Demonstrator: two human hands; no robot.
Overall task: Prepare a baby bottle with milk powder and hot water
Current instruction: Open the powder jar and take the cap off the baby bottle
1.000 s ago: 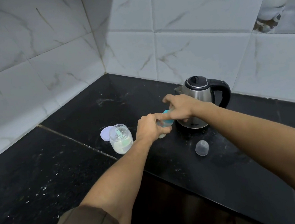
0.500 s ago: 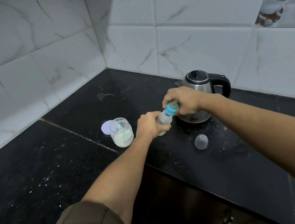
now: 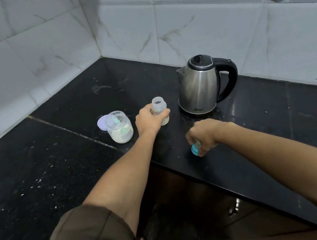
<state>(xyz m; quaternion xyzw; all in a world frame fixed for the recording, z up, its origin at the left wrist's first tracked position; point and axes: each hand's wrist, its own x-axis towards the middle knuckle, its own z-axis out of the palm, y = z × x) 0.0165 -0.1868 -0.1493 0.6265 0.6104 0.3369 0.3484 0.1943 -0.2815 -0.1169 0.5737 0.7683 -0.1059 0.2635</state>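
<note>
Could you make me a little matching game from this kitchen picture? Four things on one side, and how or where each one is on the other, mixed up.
Things:
1. baby bottle
2. kettle
3. powder jar
4. blue screw top

States:
A. steel, lid closed
B. held in the right hand
C. open, lilac lid beside it
D. open-topped, gripped by the left hand

Pairs: 1-D, 2-A, 3-C, 4-B.

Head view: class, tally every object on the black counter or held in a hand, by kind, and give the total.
kettle: 1
baby bottle: 1
milk powder jar: 1
lilac lid: 1
blue teat collar: 1
Total: 5
</note>
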